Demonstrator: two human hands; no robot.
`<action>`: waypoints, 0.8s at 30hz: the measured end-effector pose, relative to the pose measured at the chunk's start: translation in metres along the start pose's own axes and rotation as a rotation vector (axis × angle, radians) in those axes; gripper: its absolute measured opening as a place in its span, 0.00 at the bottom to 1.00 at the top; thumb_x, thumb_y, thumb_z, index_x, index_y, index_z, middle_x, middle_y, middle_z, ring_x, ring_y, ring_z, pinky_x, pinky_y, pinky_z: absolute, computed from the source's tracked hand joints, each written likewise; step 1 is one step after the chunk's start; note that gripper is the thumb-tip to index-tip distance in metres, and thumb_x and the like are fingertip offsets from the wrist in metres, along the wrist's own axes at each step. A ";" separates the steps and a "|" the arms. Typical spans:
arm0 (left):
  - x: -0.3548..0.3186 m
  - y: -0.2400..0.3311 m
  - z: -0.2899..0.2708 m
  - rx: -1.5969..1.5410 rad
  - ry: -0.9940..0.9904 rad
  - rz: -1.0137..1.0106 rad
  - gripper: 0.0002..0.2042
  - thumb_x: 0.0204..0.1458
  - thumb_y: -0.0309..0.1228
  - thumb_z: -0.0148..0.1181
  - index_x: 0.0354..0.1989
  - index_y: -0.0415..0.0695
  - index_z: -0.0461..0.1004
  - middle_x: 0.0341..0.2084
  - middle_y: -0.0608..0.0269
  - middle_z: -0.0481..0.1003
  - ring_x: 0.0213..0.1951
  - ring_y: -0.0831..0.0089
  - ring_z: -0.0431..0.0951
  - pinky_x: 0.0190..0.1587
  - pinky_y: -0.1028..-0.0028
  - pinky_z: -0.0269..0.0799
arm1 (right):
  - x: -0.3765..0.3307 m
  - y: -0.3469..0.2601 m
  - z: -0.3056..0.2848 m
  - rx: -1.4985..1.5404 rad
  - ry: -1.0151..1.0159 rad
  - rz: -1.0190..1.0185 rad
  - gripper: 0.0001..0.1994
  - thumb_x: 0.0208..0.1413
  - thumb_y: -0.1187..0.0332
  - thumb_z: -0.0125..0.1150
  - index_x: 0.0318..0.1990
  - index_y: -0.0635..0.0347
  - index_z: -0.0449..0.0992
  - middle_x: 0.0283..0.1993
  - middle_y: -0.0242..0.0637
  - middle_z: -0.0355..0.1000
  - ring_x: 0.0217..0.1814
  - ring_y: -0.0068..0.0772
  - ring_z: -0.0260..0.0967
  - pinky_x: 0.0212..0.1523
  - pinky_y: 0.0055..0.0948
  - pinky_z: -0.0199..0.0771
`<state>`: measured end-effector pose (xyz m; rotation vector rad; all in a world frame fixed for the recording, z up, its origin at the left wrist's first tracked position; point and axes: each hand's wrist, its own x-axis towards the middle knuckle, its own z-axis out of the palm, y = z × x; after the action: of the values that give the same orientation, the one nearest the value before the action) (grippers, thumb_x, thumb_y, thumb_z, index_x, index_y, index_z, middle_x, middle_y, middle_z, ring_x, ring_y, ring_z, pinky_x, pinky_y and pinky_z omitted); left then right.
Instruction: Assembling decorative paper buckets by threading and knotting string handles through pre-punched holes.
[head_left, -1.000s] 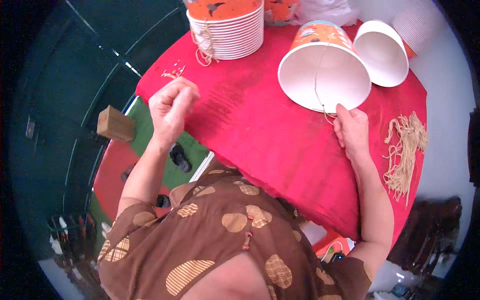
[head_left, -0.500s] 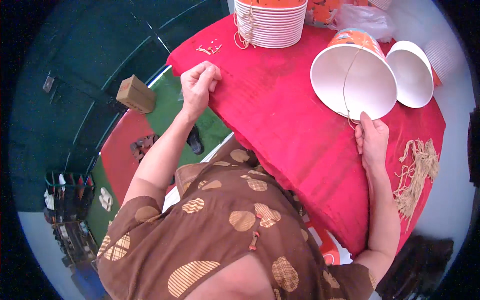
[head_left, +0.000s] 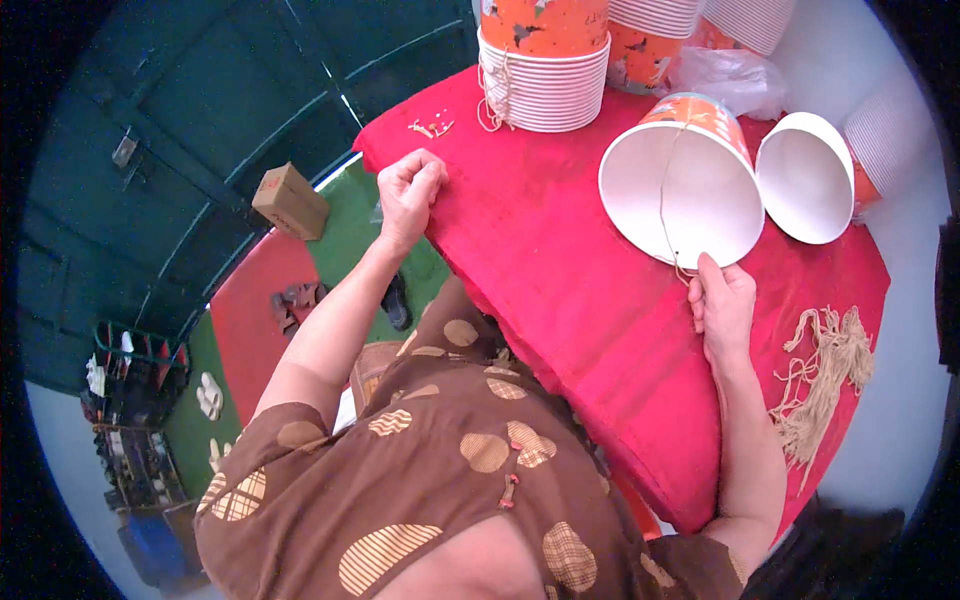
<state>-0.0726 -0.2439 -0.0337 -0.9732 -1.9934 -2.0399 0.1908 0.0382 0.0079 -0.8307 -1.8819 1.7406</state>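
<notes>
A large white-lined paper bucket (head_left: 690,200) with an orange printed outside lies on its side on the red-covered table, its mouth toward me. Thin tan twine (head_left: 662,192) runs across that mouth to a hole by the near rim, where loose ends hang. My right hand (head_left: 722,300) grips the bucket's near rim, thumb on top and fingers curled, close beside the twine's ends. Over the table's left edge, my left hand (head_left: 410,195) is closed in a fist, apart from the bucket. Whatever it may hold is hidden.
A bundle of twine (head_left: 828,380) lies at the table's right. Another tilted bucket (head_left: 808,180) touches the first. Upside-down nested buckets (head_left: 545,80) stand at the back, near a clear plastic bag (head_left: 730,80). A cardboard box (head_left: 290,200) sits on the floor to the left.
The whole view has shifted, so the table and buckets appear lower. Both hands keep nearly the same pose, the right still at the bucket's rim and the left still closed.
</notes>
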 end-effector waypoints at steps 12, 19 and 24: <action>-0.002 0.007 0.003 0.046 0.025 -0.016 0.09 0.52 0.27 0.51 0.22 0.39 0.72 0.15 0.73 0.67 0.17 0.88 0.59 0.20 0.83 0.52 | -0.005 -0.001 -0.004 0.026 -0.024 0.016 0.17 0.61 0.65 0.52 0.20 0.60 0.70 0.14 0.29 0.65 0.11 0.17 0.57 0.09 0.21 0.54; 0.000 0.006 0.004 0.046 0.039 -0.013 0.10 0.52 0.29 0.52 0.21 0.40 0.72 0.15 0.74 0.67 0.16 0.88 0.59 0.19 0.83 0.51 | -0.006 -0.003 -0.004 -0.009 -0.025 -0.019 0.17 0.61 0.65 0.52 0.21 0.62 0.70 0.15 0.30 0.65 0.11 0.17 0.58 0.09 0.22 0.56; -0.001 0.004 0.007 0.056 0.078 -0.072 0.09 0.53 0.27 0.52 0.21 0.41 0.72 0.14 0.77 0.65 0.17 0.89 0.58 0.19 0.83 0.50 | -0.003 -0.003 -0.004 -0.026 -0.020 -0.002 0.17 0.60 0.64 0.54 0.20 0.62 0.70 0.15 0.32 0.66 0.12 0.19 0.60 0.09 0.22 0.58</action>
<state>-0.0673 -0.2381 -0.0309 -0.8099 -2.0619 -2.0125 0.1951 0.0392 0.0119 -0.8234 -1.9219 1.7329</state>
